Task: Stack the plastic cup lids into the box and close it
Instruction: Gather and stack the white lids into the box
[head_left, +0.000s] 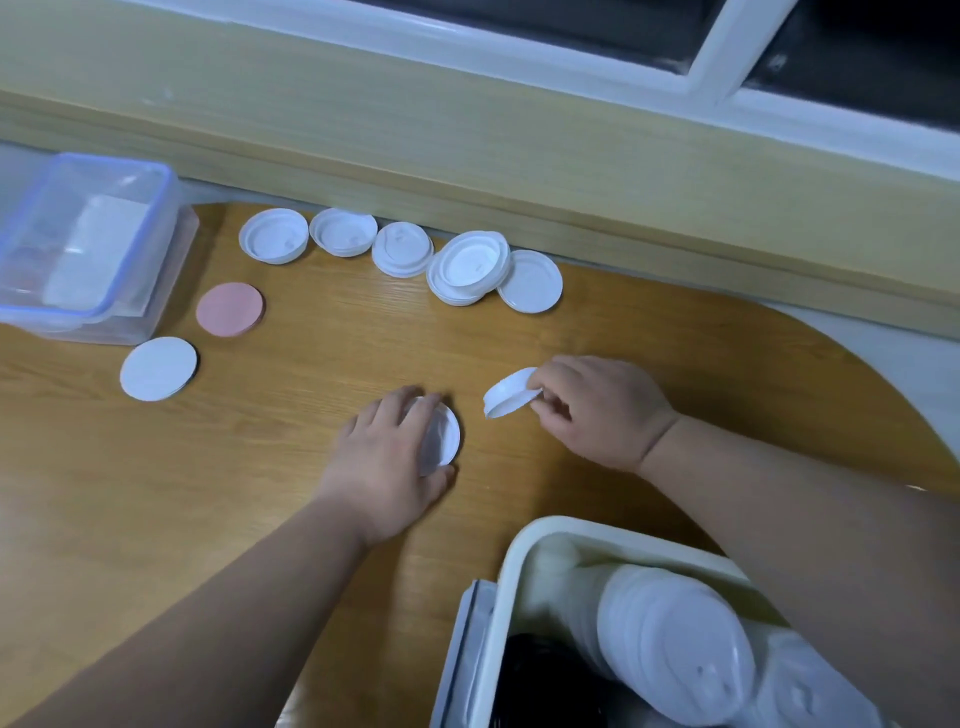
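Note:
My left hand (387, 457) grips a white cup lid (441, 434) by its edge, just above the wooden table (260, 467). My right hand (597, 410) pinches a second white lid (506, 400), tilted, a little to the right of the first. Several more white lids (467, 265) lie in a row along the table's back edge, some nested in small stacks. A white open box (519, 561) stands at the near right, with a stack of white lids (675, 649) lying on its side inside.
A clear container with a blue rim (150, 218) sits at the far left. Beside it lie a pink disc (230, 310) and a white disc (158, 369). A yellow sill and a window frame run behind the table. The table's right corner is rounded.

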